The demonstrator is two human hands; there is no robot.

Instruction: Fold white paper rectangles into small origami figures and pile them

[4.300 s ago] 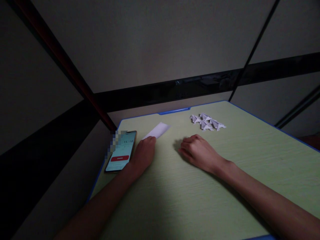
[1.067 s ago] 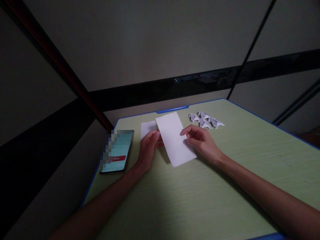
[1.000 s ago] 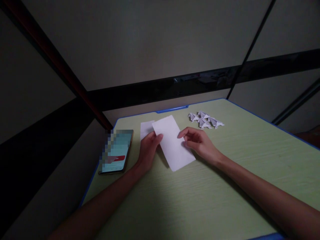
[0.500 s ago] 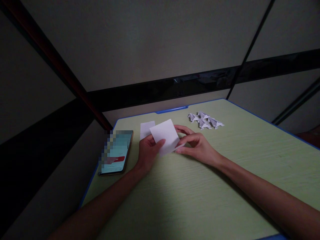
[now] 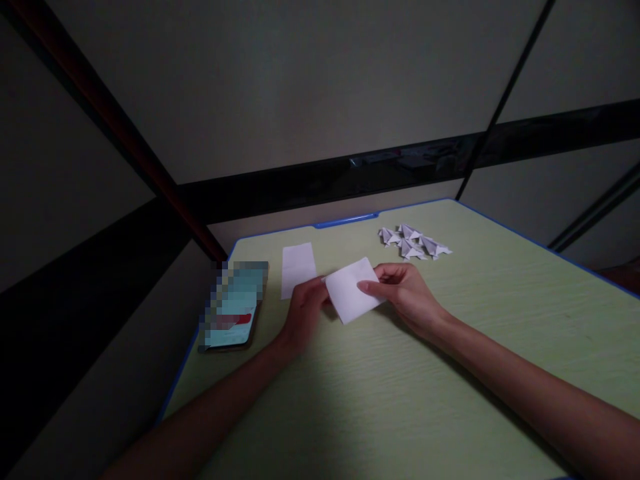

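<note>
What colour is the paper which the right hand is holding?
The held paper is plain white, seen in the head view, under the right hand's thumb.

Smooth matt paper, wood-grained tabletop

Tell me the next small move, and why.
I'd probably steady the held paper at its left edge with the left hand: the right hand grips its right side, while the left is blurred by the left corner, its hold unclear.
</note>
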